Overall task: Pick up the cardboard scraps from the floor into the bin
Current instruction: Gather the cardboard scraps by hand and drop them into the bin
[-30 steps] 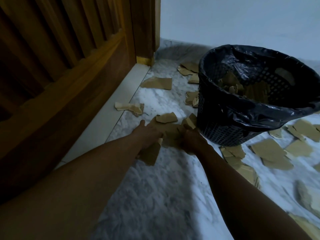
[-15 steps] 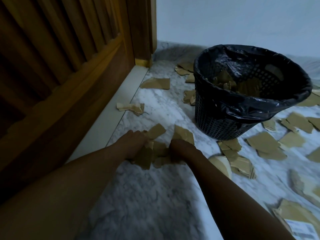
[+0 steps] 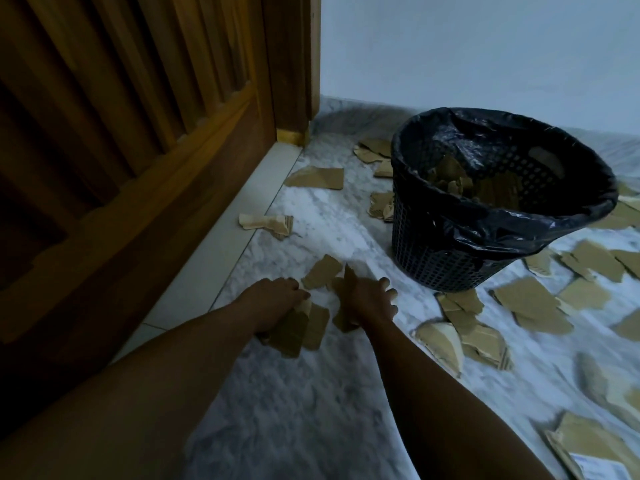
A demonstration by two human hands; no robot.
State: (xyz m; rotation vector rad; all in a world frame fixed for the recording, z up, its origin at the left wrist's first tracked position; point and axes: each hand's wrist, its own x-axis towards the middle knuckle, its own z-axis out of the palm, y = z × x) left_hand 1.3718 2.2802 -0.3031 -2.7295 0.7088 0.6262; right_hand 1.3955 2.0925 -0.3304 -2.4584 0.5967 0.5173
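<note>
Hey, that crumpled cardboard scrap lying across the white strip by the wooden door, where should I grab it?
Probably pinch the crumpled scrap at its bent, lifted end over the marble floor, coming from above on the bin side. That end seems to stand off the floor, while the wooden door crowds the other side.

My 1 head-worn camera looked forward and down, close above the floor (image 3: 311,420), toward the bin (image 3: 446,258) and door (image 3: 104,140).
</note>
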